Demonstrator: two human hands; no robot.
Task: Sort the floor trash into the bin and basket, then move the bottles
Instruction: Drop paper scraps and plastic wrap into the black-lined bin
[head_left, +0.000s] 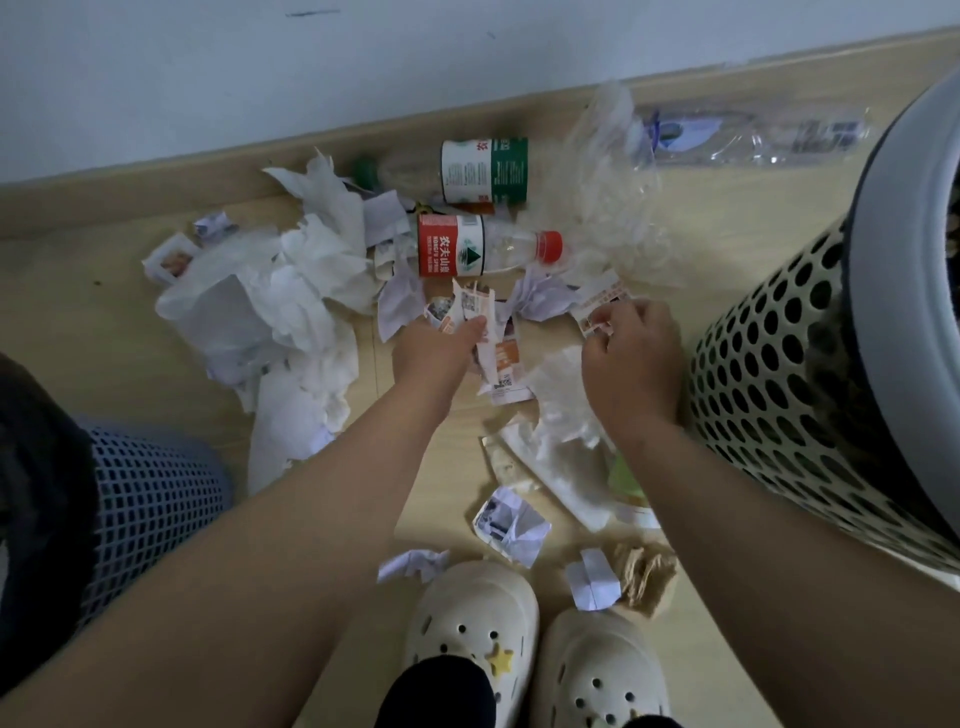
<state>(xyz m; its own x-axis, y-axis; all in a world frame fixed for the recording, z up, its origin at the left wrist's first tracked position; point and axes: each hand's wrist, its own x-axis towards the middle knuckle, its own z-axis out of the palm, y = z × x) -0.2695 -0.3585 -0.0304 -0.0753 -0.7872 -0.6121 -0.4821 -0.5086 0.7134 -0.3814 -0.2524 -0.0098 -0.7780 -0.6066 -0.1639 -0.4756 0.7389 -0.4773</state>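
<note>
My left hand (441, 349) grips a wad of printed paper scraps (470, 312) just above the floor (104, 322) — fingers curled round it. My right hand (631, 358) pinches a small printed slip (597, 309) close by. Just past them a red-label bottle (467, 253) and a green-label bottle (484, 169) lie on their sides beside crumpled tissue (311, 270). The perforated bin (769, 384) stands at my right, the blue basket (150, 499) at my left.

matt wooden floor (130, 322), crumpled white paper tissue (317, 270), glossy clear plastic bottle (493, 252).
</note>
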